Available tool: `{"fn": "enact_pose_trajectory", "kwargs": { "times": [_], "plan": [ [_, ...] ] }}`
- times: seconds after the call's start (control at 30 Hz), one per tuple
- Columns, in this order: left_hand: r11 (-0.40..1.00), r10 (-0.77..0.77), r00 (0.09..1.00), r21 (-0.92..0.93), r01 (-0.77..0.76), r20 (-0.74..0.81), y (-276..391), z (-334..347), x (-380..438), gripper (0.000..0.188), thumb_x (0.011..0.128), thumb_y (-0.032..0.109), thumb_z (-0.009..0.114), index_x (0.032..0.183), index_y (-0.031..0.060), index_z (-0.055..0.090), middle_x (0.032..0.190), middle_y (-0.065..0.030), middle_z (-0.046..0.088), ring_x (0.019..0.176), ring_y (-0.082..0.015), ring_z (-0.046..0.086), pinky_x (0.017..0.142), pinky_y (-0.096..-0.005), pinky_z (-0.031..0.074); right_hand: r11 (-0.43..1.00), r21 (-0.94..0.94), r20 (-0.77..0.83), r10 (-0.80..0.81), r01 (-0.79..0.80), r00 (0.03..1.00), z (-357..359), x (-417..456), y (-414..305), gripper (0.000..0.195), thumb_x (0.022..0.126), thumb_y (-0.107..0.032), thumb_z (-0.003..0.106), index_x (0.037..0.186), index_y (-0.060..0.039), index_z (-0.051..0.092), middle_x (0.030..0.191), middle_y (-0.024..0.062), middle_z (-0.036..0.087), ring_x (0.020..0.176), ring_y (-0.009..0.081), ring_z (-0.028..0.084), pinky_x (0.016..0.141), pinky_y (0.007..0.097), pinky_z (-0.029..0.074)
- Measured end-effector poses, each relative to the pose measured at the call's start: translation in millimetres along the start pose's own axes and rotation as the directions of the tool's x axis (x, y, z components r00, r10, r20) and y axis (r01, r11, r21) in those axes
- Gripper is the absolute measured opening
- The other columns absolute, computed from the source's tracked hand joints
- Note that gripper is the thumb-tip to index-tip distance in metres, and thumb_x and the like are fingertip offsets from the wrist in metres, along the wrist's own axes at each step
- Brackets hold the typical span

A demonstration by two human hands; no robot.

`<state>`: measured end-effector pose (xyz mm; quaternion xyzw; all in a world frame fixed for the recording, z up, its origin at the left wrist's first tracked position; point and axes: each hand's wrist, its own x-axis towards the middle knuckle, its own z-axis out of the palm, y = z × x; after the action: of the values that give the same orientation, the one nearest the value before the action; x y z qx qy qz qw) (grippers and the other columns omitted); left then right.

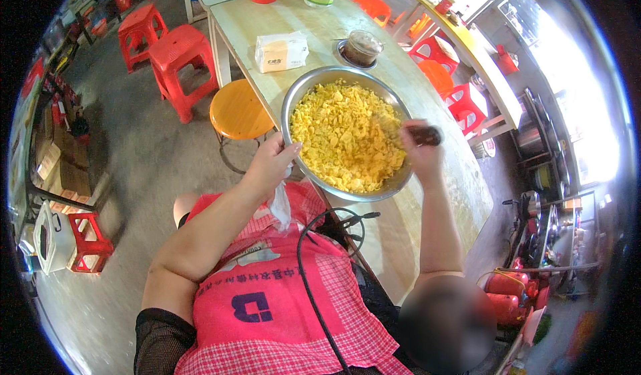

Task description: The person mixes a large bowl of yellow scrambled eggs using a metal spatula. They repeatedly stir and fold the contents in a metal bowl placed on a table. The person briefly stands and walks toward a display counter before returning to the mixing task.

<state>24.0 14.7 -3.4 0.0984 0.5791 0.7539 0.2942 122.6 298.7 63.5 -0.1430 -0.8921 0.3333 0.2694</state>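
Note:
A wide stainless steel bowl [345,196] stands at the near edge of the table, full of crumbled yellow food [340,130] that resembles scrambled egg. My left hand [274,162] grips the bowl's left rim, thumb on top, with a whitish cloth or thin plastic [280,207] hanging below it. At the bowl's right side, my right hand [423,152] is closed around the dark handle [425,136] of a utensil. Its working end is blurred over the food, so its kind cannot be told.
Behind the bowl are a tissue pack [282,52] and a lidded clear tub [363,48] on the table [240,24]. A round wooden stool [240,109] and red plastic stools [184,64] stand left. A black cable [306,280] crosses my apron. Red gas cylinders [502,305] lie at lower right.

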Motion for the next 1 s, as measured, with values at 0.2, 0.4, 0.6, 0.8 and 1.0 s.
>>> {"fn": "enact_pose_trajectory", "kwargs": {
  "times": [0.2, 0.4, 0.6, 0.8, 1.0],
  "plan": [
    [0.999, 0.043, 0.999, -0.008, -0.043, 0.005, 1, -1, -1, 0.011, 0.091, 0.016, 0.054, 0.097, 0.0059, 0.055, 0.077, 0.0039, 0.05, 0.066, -0.0048, 0.042, 0.058, -0.0208, 0.036, 0.917, 0.234, 0.406, -0.395, 0.324, 0.824, -23, -18, -57, 0.021, 0.072, -0.011, 0.075, 0.09, -0.0056, 0.064, 0.081, 0.0085, 0.064, 0.076, 0.0216, 0.062, 0.069, 0.0305, 0.049],
    [1.0, 0.018, 1.0, -0.015, -0.018, -0.003, 5, 2, -3, 0.013, 0.091, 0.014, 0.053, 0.101, 0.006, 0.056, 0.08, 0.0031, 0.053, 0.069, -0.0046, 0.044, 0.062, -0.0214, 0.038, 0.927, 0.25, 0.13, -0.318, 0.279, 0.939, -47, -19, -34, 0.018, 0.076, -0.01, 0.072, 0.091, -0.005, 0.063, 0.085, 0.0055, 0.063, 0.074, 0.016, 0.06, 0.069, 0.0284, 0.048],
    [0.999, 0.031, 0.999, -0.022, -0.031, 0.016, 6, 2, -2, 0.016, 0.091, 0.015, 0.054, 0.104, 0.0058, 0.056, 0.08, 0.0029, 0.054, 0.07, -0.0054, 0.046, 0.065, -0.022, 0.041, 0.971, 0.225, -0.027, -0.071, 0.076, 0.997, -40, -13, -15, 0.016, 0.078, -0.004, 0.068, 0.093, -0.0035, 0.063, 0.087, 0.0047, 0.063, 0.075, 0.0112, 0.059, 0.07, 0.0247, 0.048],
    [0.997, 0.034, 0.997, 0.066, -0.038, 0.064, 9, -5, -2, 0.016, 0.091, 0.019, 0.056, 0.1, 0.0051, 0.057, 0.08, 0.0027, 0.054, 0.071, -0.0059, 0.047, 0.066, -0.022, 0.041, 0.916, 0.245, 0.371, -0.391, 0.317, 0.843, -47, -27, -22, 0.017, 0.074, -0.004, 0.071, 0.09, -0.0034, 0.066, 0.088, 0.0092, 0.065, 0.08, 0.023, 0.063, 0.071, 0.0314, 0.05],
    [0.996, 0.066, 0.997, 0.052, -0.068, 0.033, 2, -9, -3, 0.013, 0.089, 0.019, 0.058, 0.094, 0.0063, 0.056, 0.078, 0.0025, 0.053, 0.069, -0.0059, 0.046, 0.063, -0.0219, 0.039, 0.934, 0.022, 0.552, -0.31, 0.358, 0.774, -40, -36, -45, 0.035, 0.065, 0.004, 0.063, 0.097, -0.0087, 0.065, 0.094, 0.009, 0.064, 0.089, 0.0266, 0.062, 0.078, 0.0323, 0.049]
  ]
}}
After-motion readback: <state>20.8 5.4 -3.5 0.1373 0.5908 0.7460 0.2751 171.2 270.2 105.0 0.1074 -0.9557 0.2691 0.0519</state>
